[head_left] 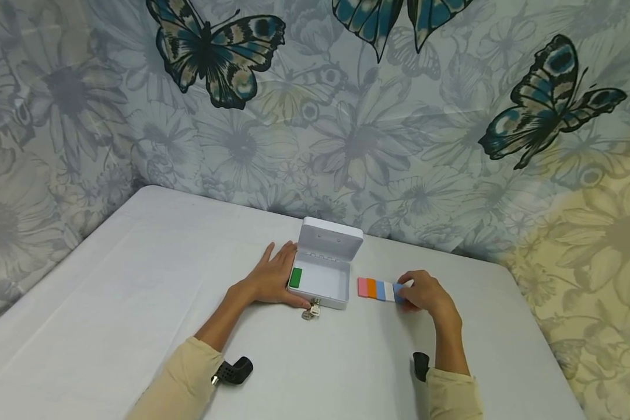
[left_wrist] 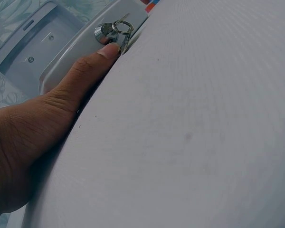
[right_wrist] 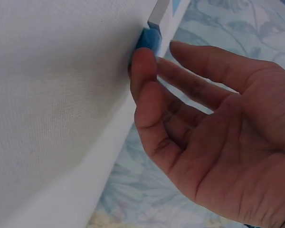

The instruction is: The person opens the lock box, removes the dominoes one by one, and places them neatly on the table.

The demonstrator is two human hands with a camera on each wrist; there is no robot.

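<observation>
An open white metal cash box (head_left: 322, 286) stands with its lid (head_left: 329, 239) raised, and a green block (head_left: 296, 277) lies inside at the left. My left hand (head_left: 273, 280) lies spread against the box's left side. Its thumb (left_wrist: 92, 66) reaches along the front to just below the lock (left_wrist: 104, 33), from which a ring of keys (left_wrist: 123, 28) hangs. To the right of the box runs a row of several coloured blocks (head_left: 373, 289): pink, orange, blue and white. My right hand (head_left: 425, 291) grips the blue block (right_wrist: 152, 40) at the row's right end with curled fingers.
The white-covered table (head_left: 189, 251) extends around the box on all sides. Behind it hangs a floral cloth (head_left: 304, 146) with large butterflies. Black camera mounts (head_left: 236, 370) sit at both wrists, by the beige sleeves (head_left: 178, 379).
</observation>
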